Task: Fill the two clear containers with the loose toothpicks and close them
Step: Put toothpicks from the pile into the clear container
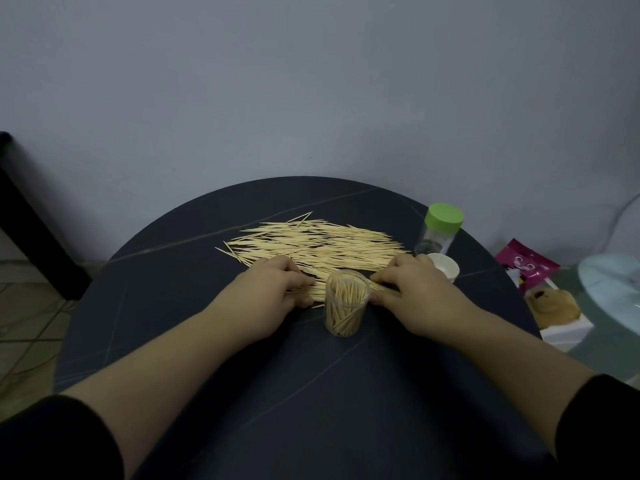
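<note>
Here, my left hand (277, 289) and right hand (412, 292) each pinched loose pale wooden toothpicks (318, 247). Between my fingertips (309, 280) stood the clear round plastic container (346, 306), open, partly filled.

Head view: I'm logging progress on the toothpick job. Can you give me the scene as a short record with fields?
left hand: pinches toothpicks at the pile's near edge
right hand: does the same from the other side
open container: clear, upright, lidless, partly filled, between the hands
capped container: clear, green lid on, far right, contents unclear
white lid: on the table beside the right hand
loose toothpicks: large pile behind the hands
table: dark, round
</note>
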